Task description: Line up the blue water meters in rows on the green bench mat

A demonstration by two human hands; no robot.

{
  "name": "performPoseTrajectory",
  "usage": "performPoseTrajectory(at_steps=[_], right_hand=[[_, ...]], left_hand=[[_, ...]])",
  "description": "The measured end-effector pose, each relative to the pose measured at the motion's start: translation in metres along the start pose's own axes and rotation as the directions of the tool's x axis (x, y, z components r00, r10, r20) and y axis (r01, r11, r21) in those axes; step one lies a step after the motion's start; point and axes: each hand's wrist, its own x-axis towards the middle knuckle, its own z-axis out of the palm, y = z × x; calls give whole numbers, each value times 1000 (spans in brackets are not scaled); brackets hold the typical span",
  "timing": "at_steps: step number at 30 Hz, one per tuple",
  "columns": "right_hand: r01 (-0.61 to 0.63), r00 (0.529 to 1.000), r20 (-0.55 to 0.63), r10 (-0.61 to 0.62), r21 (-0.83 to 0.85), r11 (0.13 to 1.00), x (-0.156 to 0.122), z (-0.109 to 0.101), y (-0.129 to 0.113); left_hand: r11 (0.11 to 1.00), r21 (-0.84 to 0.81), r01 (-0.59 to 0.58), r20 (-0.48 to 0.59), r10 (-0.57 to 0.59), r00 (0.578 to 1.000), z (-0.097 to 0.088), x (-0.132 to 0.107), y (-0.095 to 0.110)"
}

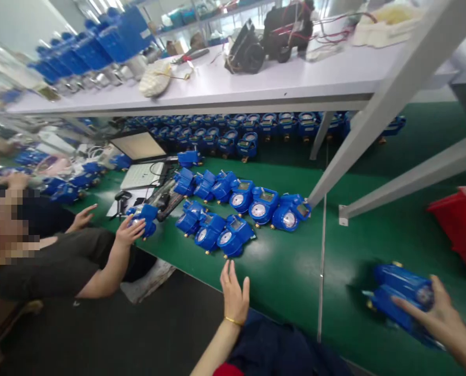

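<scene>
Nearest, at the lower right, the right hand [439, 316] is wrapped around a blue water meter [403, 297], fingers closed over its near side; the meter lies tilted just above or on the green surface [346, 271], motion-blurred, so contact with the mat cannot be told. At the bottom centre the left hand [235, 295] is spread flat, fingers straight and together, holding nothing, over the near edge of the surface; a thin gold bracelet [233, 321] circles its wrist.

Just beyond the left hand lies a cluster of blue meters [236, 209] in two rows: three in the nearer row, six in the farther one, dials facing up. Their faces are too small for any writing to be read.

To the left, a co-worker's hand [128, 230] rests on another blue meter [144, 216], with a second hand [82, 216] open beside it. Behind them sit a laptop [142, 159] and a handheld scanner on a stand [121, 201].

To the right, a red bin [458, 224] stands at the edge of the view, well apart from the cluster.

Farther back, under a white shelf [256, 86], runs a long bank of blue meters [256, 130], too many and too blurred to count. On the shelf stand more blue units [88, 49], a white glove [154, 78] and a black device with red wires [272, 36].
</scene>
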Motion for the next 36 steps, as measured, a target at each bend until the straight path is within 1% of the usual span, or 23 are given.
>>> performPoseTrajectory(at_steps=[1, 2, 3, 4, 6, 8, 9, 10, 12, 14, 15, 16, 17, 18, 19, 20, 21, 22, 23, 25, 27, 32, 36], right_hand=[[106, 988, 117, -101, -42, 993, -10, 17, -32], [258, 938, 262, -227, -91, 962, -21, 34, -68], [434, 851, 388, -353, -142, 890, -33, 51, -105], [614, 734, 489, -471, -182, 768, -44, 68, -144], [878, 448, 661, -602, -200, 434, -64, 100, -214], [985, 172, 737, -653, -123, 120, -77, 126, -267], [997, 64, 739, -670, -81, 7, -80, 136, -285], [996, -11, 725, -689, -50, -68, -81, 143, -297], [993, -64, 674, -736, -28, -112, -78, 149, -302], [999, -21, 609, -793, -16, -39, -74, 148, -288], [999, 51, 555, -830, -15, 52, -73, 147, -277], [981, 177, 474, -863, -19, 191, -74, 146, -264], [923, 362, 372, -855, -17, 384, -75, 148, -253], [793, 585, 272, -764, 6, 609, -78, 151, -243], [577, 793, 205, -574, 51, 815, -81, 157, -236], [314, 924, 192, -331, 116, 942, -84, 164, -234], [76, 965, 235, -120, 189, 979, -87, 173, -235], [-94, 951, 308, 11, 256, 962, -90, 182, -240], [-192, 926, 373, 63, 322, 927, -92, 191, -248], [-253, 907, 418, 45, 457, 853, -97, 204, -266], [-301, 904, 423, 60, 532, 791, -103, 213, -281], [-420, 867, 491, 88, 623, 661, -126, 230, -302], [-389, 868, 495, 34, 636, 667, -127, 249, -326]], left_hand=[[1000, -8, -23, 22, 23, 999, 1, -4, 3], [999, -14, -49, 37, 49, 998, 1, -6, 7], [997, -18, -73, 52, 74, 996, 0, -7, 10], [995, -21, -98, 67, 99, 993, -2, -6, 12], [990, -14, -138, 99, 139, 985, -8, -2, 14], [985, 3, -173, 133, 171, 976, -15, 3, 12], [983, 10, -182, 137, 179, 974, -18, 6, 9], [983, 13, -183, 125, 180, 976, -22, 9, 5], [989, 12, -145, 51, 144, 988, -32, 21, -8], [998, 2, -63, -72, 63, 995, -44, 42, -28], [1000, -8, -13, -144, 12, 989, -51, 58, -41], [999, -21, 41, -215, -45, 976, -59, 77, -56], [995, -36, 97, -281, -103, 954, -67, 100, -72], [986, -54, 155, -328, -164, 930, -75, 125, -89], [973, -67, 222, -343, -231, 910, -83, 151, -106], [954, -68, 290, -321, -297, 900, -90, 177, -122], [934, -58, 352, -252, -354, 901, -96, 202, -137], [917, -47, 395, -141, -398, 907, -100, 225, -151], [913, -46, 406, -45, -408, 912, -103, 245, -163], [917, -53, 396, 128, -387, 913, -104, 271, -180], [926, -60, 373, 213, -353, 911, -100, 281, -191], [912, -40, 409, 209, -392, 896, -97, 272, -204], [899, -9, 438, 151, -431, 889, -113, 268, -211]])
